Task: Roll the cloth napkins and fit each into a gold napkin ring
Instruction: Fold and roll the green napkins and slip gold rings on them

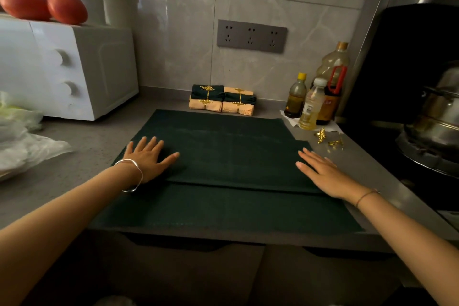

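Note:
A dark green cloth napkin (223, 156) lies spread flat on the grey counter, with its far half folded toward me so a fold edge runs across at mid-height. My left hand (149, 159) presses flat on the napkin's left side, fingers straight and spread. My right hand (320, 171) lies flat on the napkin's right edge. Loose gold napkin rings (327, 138) with leaf shapes sit on the counter just beyond my right hand. At the back, a stack of rolled green and peach napkins (222, 100) rests against the wall, each in a gold ring.
A white microwave (67, 69) stands at the left with tomatoes (42, 5) on top. Plastic bags (22, 139) lie at the left edge. Oil and sauce bottles (313, 99) stand at the right back. A stove with a steel pot (437, 117) is at far right.

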Demonstrator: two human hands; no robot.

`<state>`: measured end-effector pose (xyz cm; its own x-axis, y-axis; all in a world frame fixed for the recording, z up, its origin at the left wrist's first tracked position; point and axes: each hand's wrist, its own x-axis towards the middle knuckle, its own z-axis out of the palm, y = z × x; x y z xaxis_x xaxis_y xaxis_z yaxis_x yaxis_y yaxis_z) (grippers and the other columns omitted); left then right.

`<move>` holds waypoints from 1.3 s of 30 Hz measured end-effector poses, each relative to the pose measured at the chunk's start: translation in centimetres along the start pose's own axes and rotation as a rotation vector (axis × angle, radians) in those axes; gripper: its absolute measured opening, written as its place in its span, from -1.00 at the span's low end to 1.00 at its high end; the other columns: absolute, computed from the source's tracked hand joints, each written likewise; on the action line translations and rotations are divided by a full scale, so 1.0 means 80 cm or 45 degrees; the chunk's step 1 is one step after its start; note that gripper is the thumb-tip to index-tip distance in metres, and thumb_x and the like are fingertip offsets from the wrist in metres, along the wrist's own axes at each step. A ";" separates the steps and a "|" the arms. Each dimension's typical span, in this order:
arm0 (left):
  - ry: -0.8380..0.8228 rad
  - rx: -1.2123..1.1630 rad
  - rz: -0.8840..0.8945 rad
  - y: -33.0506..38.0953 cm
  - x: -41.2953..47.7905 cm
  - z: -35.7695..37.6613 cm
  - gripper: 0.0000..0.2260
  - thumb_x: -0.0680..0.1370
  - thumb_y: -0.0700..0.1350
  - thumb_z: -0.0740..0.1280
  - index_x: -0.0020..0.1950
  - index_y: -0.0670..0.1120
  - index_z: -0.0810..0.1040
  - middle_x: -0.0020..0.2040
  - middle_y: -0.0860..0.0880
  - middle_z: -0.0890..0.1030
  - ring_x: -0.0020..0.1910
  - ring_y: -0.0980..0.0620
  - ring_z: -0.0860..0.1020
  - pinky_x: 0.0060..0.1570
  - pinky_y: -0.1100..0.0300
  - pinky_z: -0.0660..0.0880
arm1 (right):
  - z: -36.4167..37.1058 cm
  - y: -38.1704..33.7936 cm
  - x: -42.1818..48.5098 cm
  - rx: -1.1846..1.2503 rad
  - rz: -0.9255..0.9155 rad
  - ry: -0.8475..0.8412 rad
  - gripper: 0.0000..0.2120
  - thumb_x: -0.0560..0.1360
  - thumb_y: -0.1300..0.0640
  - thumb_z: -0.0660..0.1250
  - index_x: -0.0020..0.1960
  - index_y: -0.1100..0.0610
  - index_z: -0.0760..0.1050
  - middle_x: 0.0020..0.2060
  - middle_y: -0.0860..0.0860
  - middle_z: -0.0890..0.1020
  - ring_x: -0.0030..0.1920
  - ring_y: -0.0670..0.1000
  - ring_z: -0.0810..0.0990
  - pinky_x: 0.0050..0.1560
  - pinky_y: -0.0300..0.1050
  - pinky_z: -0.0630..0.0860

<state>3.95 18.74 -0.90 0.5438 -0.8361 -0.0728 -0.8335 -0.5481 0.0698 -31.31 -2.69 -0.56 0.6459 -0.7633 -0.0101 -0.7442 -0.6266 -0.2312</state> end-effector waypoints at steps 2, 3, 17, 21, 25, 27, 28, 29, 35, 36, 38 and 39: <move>-0.015 -0.050 0.243 0.021 -0.011 -0.012 -0.08 0.32 0.54 -0.21 0.54 0.02 -0.07 0.55 0.02 -0.12 0.52 0.01 -0.17 0.47 -0.01 -0.19 | -0.010 -0.025 -0.008 0.043 -0.139 -0.044 -0.34 0.48 -0.33 -0.08 0.52 -0.12 0.01 0.51 -0.16 0.02 0.50 -0.12 0.00 0.46 -0.11 -0.04; -0.057 -0.092 0.356 0.032 -0.017 -0.017 0.04 0.19 0.61 -0.25 0.54 0.05 -0.07 0.55 0.06 -0.10 0.52 0.04 -0.15 0.46 0.01 -0.17 | -0.012 -0.038 -0.012 0.015 -0.198 -0.089 -0.34 0.47 -0.34 -0.06 0.51 -0.15 0.01 0.51 -0.19 0.04 0.49 -0.14 0.04 0.45 -0.13 0.00; -0.119 0.345 0.647 0.065 -0.030 -0.017 -0.45 0.60 0.14 0.08 0.54 0.05 -0.01 0.54 0.07 0.08 0.47 0.04 0.19 0.38 0.12 0.23 | 0.007 -0.084 -0.028 -0.335 -0.434 -0.167 -0.48 0.61 0.02 0.07 0.53 -0.11 0.00 0.51 -0.20 0.07 0.49 -0.16 0.06 0.44 -0.20 0.07; -0.135 0.479 0.604 0.068 -0.024 -0.025 -0.50 0.63 0.01 0.09 0.54 0.05 -0.01 0.53 0.04 0.11 0.45 -0.01 0.25 0.37 0.10 0.26 | 0.002 -0.078 -0.022 -0.346 -0.408 -0.177 -0.49 0.63 0.06 0.08 0.52 -0.15 0.02 0.49 -0.23 0.08 0.48 -0.17 0.10 0.43 -0.21 0.08; -0.126 0.609 0.553 0.062 -0.016 -0.027 -0.46 0.62 -0.10 0.16 0.54 0.06 -0.02 0.52 0.02 0.17 0.42 -0.02 0.30 0.34 0.09 0.31 | -0.009 -0.074 -0.019 -0.325 -0.381 -0.189 -0.53 0.64 0.10 0.06 0.50 -0.15 0.06 0.48 -0.24 0.13 0.46 -0.14 0.16 0.42 -0.22 0.12; -0.115 0.632 0.544 0.063 -0.018 -0.031 -0.45 0.62 -0.11 0.17 0.54 0.06 -0.02 0.47 -0.02 0.28 0.38 -0.03 0.36 0.31 0.10 0.34 | -0.018 -0.073 -0.021 -0.335 -0.381 -0.177 -0.54 0.64 0.09 0.05 0.50 -0.17 0.07 0.48 -0.24 0.15 0.45 -0.13 0.19 0.42 -0.21 0.15; -0.113 0.626 0.547 0.065 -0.020 -0.035 -0.47 0.63 -0.11 0.16 0.53 0.06 -0.01 0.45 -0.04 0.32 0.37 -0.04 0.38 0.31 0.10 0.34 | -0.022 -0.072 -0.022 -0.346 -0.375 -0.173 -0.54 0.64 0.08 0.05 0.49 -0.18 0.08 0.47 -0.23 0.17 0.45 -0.13 0.21 0.41 -0.21 0.16; -0.112 0.596 0.554 0.067 -0.024 -0.039 -0.49 0.63 -0.10 0.15 0.53 0.06 0.02 0.42 -0.04 0.36 0.35 -0.04 0.39 0.31 0.10 0.34 | -0.027 -0.071 -0.024 -0.349 -0.367 -0.177 -0.55 0.64 0.07 0.05 0.48 -0.20 0.09 0.46 -0.23 0.20 0.44 -0.13 0.23 0.41 -0.20 0.19; -0.269 0.129 0.700 0.053 -0.042 -0.060 -0.70 0.63 0.00 0.12 0.36 0.07 0.39 0.28 0.07 0.48 0.22 0.11 0.46 0.31 0.16 0.34 | -0.059 -0.063 -0.047 -0.036 -0.381 -0.376 -0.73 0.62 0.05 0.11 0.26 -0.20 0.40 0.02 -0.31 0.53 -0.03 -0.36 0.49 0.02 -0.38 0.43; -0.285 0.062 0.728 0.050 -0.042 -0.063 -0.72 0.62 0.00 0.14 0.32 0.07 0.42 0.21 0.14 0.50 0.16 0.22 0.46 0.27 0.28 0.34 | -0.064 -0.062 -0.047 -0.004 -0.394 -0.381 -0.76 0.61 0.05 0.14 0.21 -0.16 0.45 -0.03 -0.30 0.54 -0.05 -0.38 0.49 -0.02 -0.42 0.42; -0.291 0.017 0.744 0.046 -0.032 -0.073 -0.77 0.59 0.01 0.21 0.21 0.02 0.51 -0.07 0.29 0.47 -0.11 0.40 0.44 0.00 0.57 0.32 | -0.073 -0.059 -0.039 0.038 -0.411 -0.321 -0.83 0.57 0.06 0.21 0.10 -0.12 0.52 -0.07 -0.24 0.58 -0.05 -0.35 0.50 -0.01 -0.41 0.44; -0.270 0.004 0.728 0.044 -0.024 -0.079 -0.78 0.57 0.01 0.24 0.14 -0.02 0.56 -0.19 0.28 0.43 -0.23 0.38 0.43 -0.15 0.59 0.32 | -0.076 -0.057 -0.032 0.053 -0.410 -0.261 -0.86 0.55 0.05 0.25 0.04 -0.14 0.52 -0.08 -0.23 0.59 -0.05 -0.33 0.51 0.00 -0.40 0.45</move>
<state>0.56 18.25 5.74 -0.0208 -0.9750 -0.2212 -0.9881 -0.0137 0.1533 -30.59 1.14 6.41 0.8692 -0.4787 -0.1236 -0.4929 -0.8190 -0.2937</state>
